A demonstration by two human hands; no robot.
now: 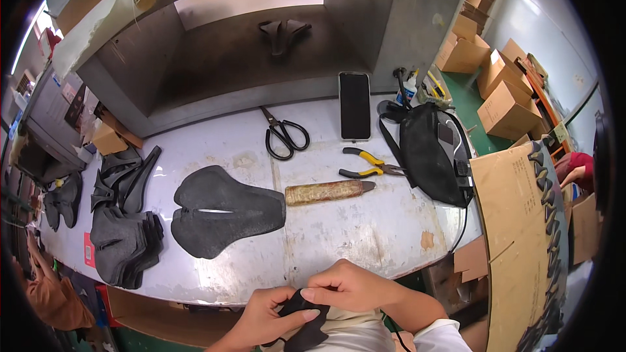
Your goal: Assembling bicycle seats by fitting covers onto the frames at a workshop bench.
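Low in front of me, just off the table's near edge, my left hand (264, 317) and my right hand (352, 285) both grip a soft black piece (305, 337). Thumbs and fingers pinch its upper edge close together; part of it is hidden behind my fingers. A flat dark grey saddle-shaped cover (229, 221) with a slit lies on the table beyond my hands. Right of it rests a tape-wrapped tool (326, 191) with a dark tip. Black-handled scissors (284, 135) and yellow-and-black pliers (370, 163) lie farther back.
A stack of grey covers (124, 254) and several folded ones (125, 179) occupy the left. A metal box (385, 39) at the back holds a curved dark piece (284, 36). A phone (354, 104), a black bag (424, 150) and a cardboard sheet (512, 221) line the right.
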